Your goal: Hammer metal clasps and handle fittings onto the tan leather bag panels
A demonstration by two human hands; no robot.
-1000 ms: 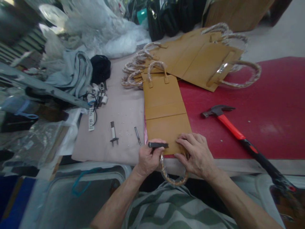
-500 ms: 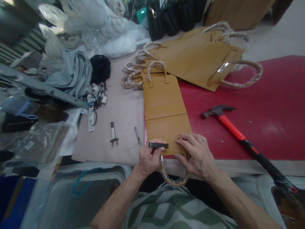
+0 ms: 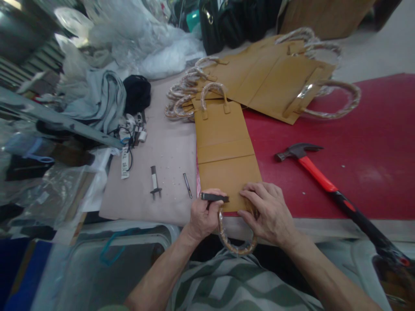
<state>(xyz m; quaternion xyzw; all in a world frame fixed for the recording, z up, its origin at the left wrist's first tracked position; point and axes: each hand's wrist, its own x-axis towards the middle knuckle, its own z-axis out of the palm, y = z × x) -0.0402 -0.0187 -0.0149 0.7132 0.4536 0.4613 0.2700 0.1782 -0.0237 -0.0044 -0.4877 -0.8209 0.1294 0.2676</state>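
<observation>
A tan leather panel (image 3: 223, 134) lies lengthwise on the table, one handle at its far end and a plastic-wrapped handle (image 3: 238, 249) hanging over the front edge. My left hand (image 3: 206, 214) is closed around a short dark tool (image 3: 212, 197), whose tip lies over the panel's near end. At the panel's near right corner, my right hand (image 3: 267, 211) pinches the edge by the base of the near handle. The part between its fingertips is partly hidden.
A hammer (image 3: 319, 172) lies on the red mat (image 3: 372, 172) at right. More tan panels (image 3: 266, 77) are piled behind. A pronged tool (image 3: 154, 181) and a thin metal rod (image 3: 187, 185) lie at left. Dark bags (image 3: 230, 23) stand at the back.
</observation>
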